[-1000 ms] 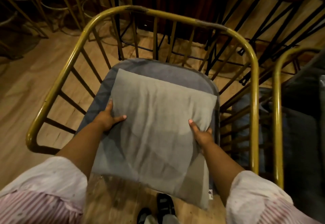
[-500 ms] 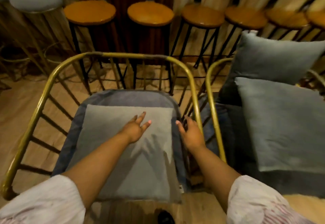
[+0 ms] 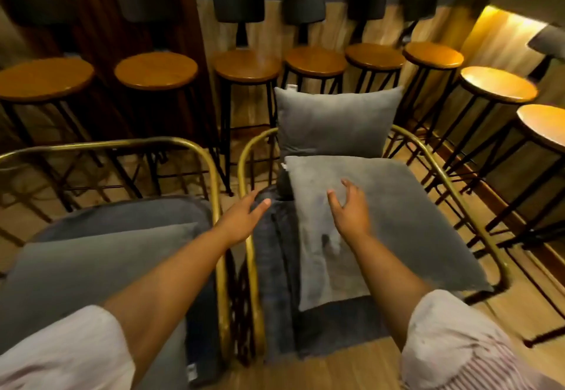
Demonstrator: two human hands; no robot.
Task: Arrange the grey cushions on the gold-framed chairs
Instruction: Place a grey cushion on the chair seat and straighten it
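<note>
Both hands are open and empty: the left hand [image 3: 241,221] is over the chair frames [image 3: 244,157], the right hand [image 3: 348,209] above the flat grey cushion [image 3: 397,215]. A careless pull may knock down the upright cushion [image 3: 333,120] behind it.

You're seeing a dim, warm-lit room; a glowing strip light [image 3: 507,22] at upper right puts glare on the nearest stools [image 3: 498,83]. Edges bow from wide-angle distortion, and everything looks soft, slightly blurred.
</note>
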